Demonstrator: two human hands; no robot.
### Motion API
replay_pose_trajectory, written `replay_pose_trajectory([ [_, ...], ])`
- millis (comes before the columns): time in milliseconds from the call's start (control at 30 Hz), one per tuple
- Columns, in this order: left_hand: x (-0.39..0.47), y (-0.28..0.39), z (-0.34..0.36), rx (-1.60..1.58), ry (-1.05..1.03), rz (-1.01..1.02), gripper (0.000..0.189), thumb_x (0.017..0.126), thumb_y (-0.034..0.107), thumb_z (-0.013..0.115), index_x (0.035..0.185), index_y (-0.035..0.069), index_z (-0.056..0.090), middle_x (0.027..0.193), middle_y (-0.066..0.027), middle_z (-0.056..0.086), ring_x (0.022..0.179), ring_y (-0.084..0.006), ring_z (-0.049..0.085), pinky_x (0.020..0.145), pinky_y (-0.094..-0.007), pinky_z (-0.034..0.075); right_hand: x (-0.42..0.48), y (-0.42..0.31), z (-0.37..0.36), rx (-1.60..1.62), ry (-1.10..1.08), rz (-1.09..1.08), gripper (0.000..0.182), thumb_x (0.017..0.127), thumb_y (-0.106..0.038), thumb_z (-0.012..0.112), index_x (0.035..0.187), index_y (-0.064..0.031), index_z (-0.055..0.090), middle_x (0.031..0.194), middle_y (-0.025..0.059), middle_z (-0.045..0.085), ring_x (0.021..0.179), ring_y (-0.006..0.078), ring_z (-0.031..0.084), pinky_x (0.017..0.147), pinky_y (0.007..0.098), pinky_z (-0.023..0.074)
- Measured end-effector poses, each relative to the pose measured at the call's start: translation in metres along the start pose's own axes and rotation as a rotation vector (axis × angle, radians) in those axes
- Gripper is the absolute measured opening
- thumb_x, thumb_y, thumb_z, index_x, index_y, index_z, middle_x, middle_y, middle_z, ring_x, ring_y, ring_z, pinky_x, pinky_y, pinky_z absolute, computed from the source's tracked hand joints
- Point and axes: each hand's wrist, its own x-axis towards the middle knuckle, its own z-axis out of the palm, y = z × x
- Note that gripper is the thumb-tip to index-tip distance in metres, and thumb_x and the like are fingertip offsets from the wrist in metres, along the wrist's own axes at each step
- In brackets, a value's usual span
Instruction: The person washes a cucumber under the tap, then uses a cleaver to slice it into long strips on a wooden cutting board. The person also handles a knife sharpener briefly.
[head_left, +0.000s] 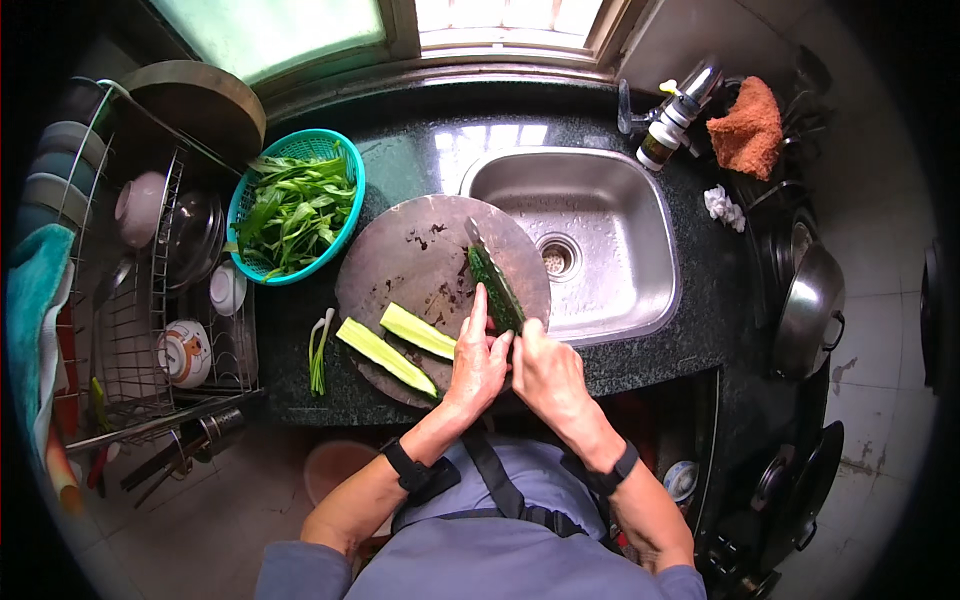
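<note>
On a round chopping board (397, 232) lies a dark green cucumber piece (486, 279), its skin upward. My left hand (477, 364) presses and steadies it from the left, index finger stretched along its side. In my right hand (553, 367) is a kitchen knife (473, 229); its blade runs along the cucumber's right side, tip pointing away from me. The handle is mostly hidden in my fist. How deep the blade sits in the cucumber cannot be told. Two pale cut cucumber pieces, one outer (386, 356) and one inner (416, 330), rest cut face up beside my left hand.
The board overlaps the left rim of a steel sink (600, 262). A turquoise basket (358, 196) of leafy greens (300, 206) and some scallions (320, 352) are to the left. Beyond them stands a wire dish rack (161, 214). A faucet (675, 112) and a wok (810, 315) are rightward.
</note>
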Motion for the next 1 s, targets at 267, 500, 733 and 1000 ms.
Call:
replay_pose_trajectory([
  [267, 0.002, -0.002, -0.005, -0.025, -0.003, -0.047, 0.082, 0.09, -0.003, 0.063, 0.158, 0.012, 0.019, 0.115, -0.0169, 0.047, 0.08, -0.0189, 0.063, 0.063, -0.0307, 0.06, -0.027, 0.005, -0.008, 0.001, -0.073, 0.044, 0.015, 0.094, -0.008, 0.056, 0.092, 0.0014, 0.045, 0.062, 0.028, 0.059, 0.063, 0.0475, 0.064, 0.055, 0.0558, 0.0501],
  [500, 0.004, -0.005, -0.008, 0.192, 0.046, 0.206, 0.079, 0.089, 0.001, 0.064, 0.156, 0.007, 0.024, 0.126, -0.0243, 0.046, 0.078, -0.025, 0.063, 0.078, -0.0371, 0.054, 0.021, 0.003, 0.011, -0.017, -0.005, -0.021, 0.019, 0.089, -0.012, 0.061, 0.09, 0.0021, 0.049, 0.068, 0.0253, 0.065, 0.066, 0.0444, 0.068, 0.058, 0.0522, 0.0545],
  [733, -0.001, 0.011, -0.017, 0.269, -0.013, 0.148, 0.062, 0.091, 0.011, 0.062, 0.149, 0.006, 0.039, 0.134, -0.0268, 0.042, 0.087, -0.031, 0.063, 0.084, -0.0395, 0.053, -0.01, 0.003, -0.002, -0.071, -0.059, -0.035, 0.012, 0.089, -0.006, 0.059, 0.088, 0.0011, 0.049, 0.069, 0.0246, 0.065, 0.065, 0.0428, 0.068, 0.056, 0.0502, 0.0553],
  [1000, -0.006, 0.008, -0.014, 0.179, 0.03, 0.145, 0.065, 0.086, 0.004, 0.068, 0.145, 0.0, 0.042, 0.133, -0.0219, 0.046, 0.075, -0.0218, 0.06, 0.075, -0.035, 0.053, -0.048, 0.006, -0.004, -0.039, -0.036, 0.006, 0.014, 0.093, -0.008, 0.058, 0.089, -0.001, 0.046, 0.069, 0.024, 0.061, 0.064, 0.0448, 0.064, 0.055, 0.0521, 0.0508],
])
